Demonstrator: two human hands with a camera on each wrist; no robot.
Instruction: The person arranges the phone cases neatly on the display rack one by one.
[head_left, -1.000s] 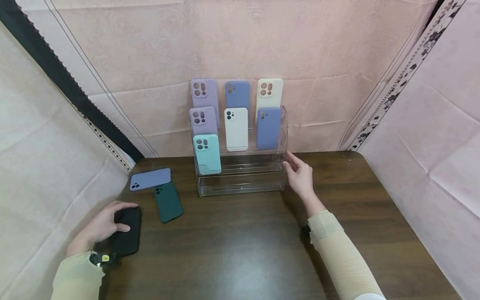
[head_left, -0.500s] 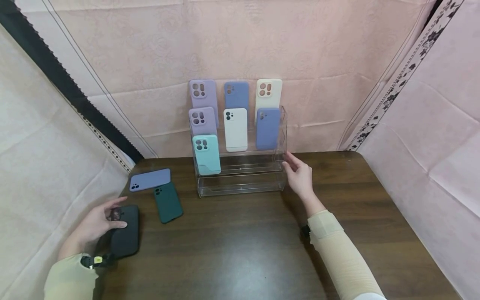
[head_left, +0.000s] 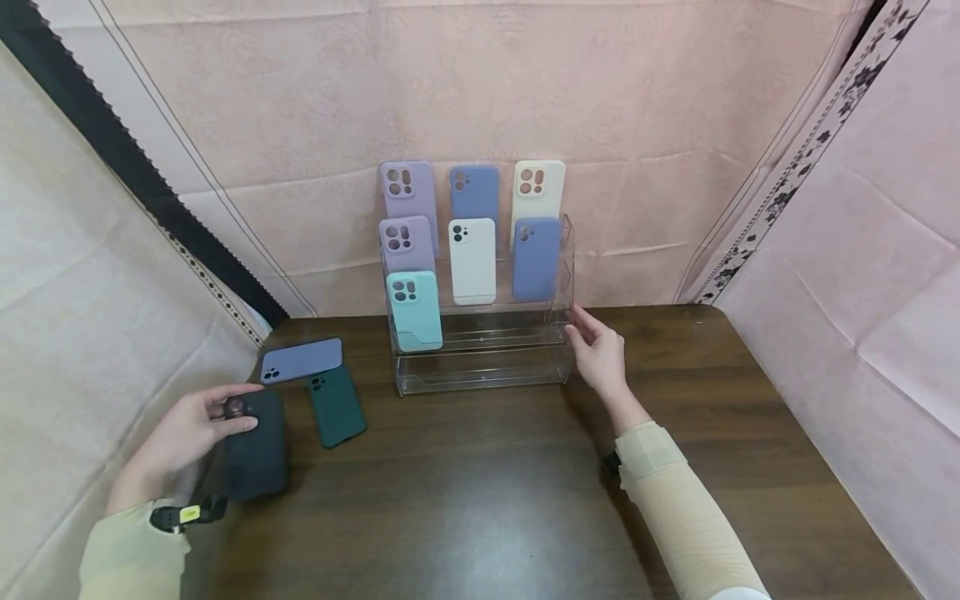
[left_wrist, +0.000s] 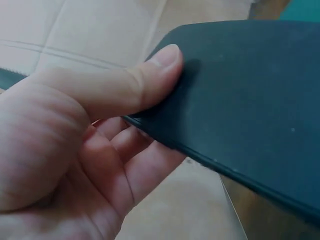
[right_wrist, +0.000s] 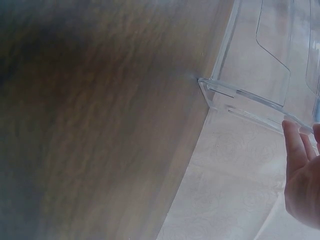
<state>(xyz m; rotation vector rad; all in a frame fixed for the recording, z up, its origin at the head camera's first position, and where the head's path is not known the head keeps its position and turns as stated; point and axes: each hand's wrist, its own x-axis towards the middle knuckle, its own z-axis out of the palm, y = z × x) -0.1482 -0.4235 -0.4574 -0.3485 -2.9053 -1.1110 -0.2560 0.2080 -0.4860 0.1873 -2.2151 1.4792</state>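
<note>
My left hand (head_left: 187, 433) grips a black phone case (head_left: 258, 454) at the table's left edge. The thumb (left_wrist: 145, 85) lies on the black case (left_wrist: 250, 90) and the fingers curl beneath it, so its near side is lifted. My right hand (head_left: 596, 350) rests with relaxed fingers (right_wrist: 300, 170) against the right side wall of a clear acrylic rack (head_left: 480, 371). That rack (right_wrist: 260, 95) stands at the back of the table and holds several cases: purple, blue, cream, white and a mint one (head_left: 414, 308).
A lavender-blue case (head_left: 302, 360) and a dark green case (head_left: 337, 406) lie flat on the dark wooden table (head_left: 487, 500), just beyond my left hand. Pink cloth walls close in the back and both sides.
My left hand has gone from lying on the black case to gripping it, thumb on top, and has tilted its edge up. The right hand has stayed at the rack.
</note>
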